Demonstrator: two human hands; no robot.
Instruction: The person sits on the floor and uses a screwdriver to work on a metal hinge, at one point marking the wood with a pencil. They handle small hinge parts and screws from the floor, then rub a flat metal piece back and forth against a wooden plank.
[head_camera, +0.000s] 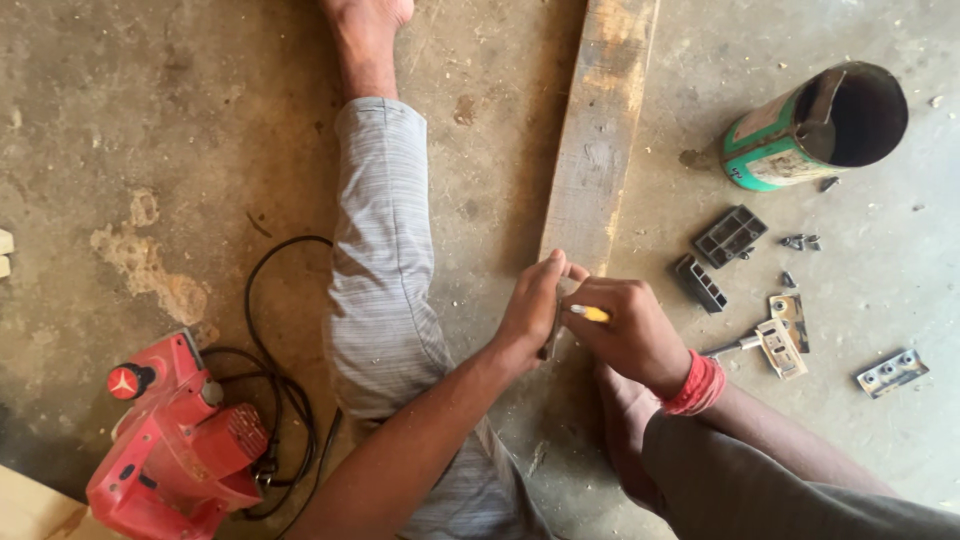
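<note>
Wooden plank (598, 130) running from top centre of the frame down to the middle, lying on the concrete floor (150, 120), its near end under both hands. Left hand (530, 315) gripping the plank's left edge at centre frame, fingers (550, 270) curled together over it. Right hand (630, 330) just beside, touching the left, fingers clamped on a yellow pencil (590, 314) with its tip toward the plank's edge. Red cord (697, 385) round the right wrist.

Grey-trousered leg (385, 260) stretched up the frame left of the plank, close alongside. Red power planer (175, 440) at lower left, black cable (275, 330) looping beside it.

Right of the plank: green-and-white tin (800, 130) on its side at upper right, black plastic pieces (730, 235), small screws (800, 242) and metal hinges (890, 372) scattered at middle right. Open bare floor at upper left and between plank and tin.
</note>
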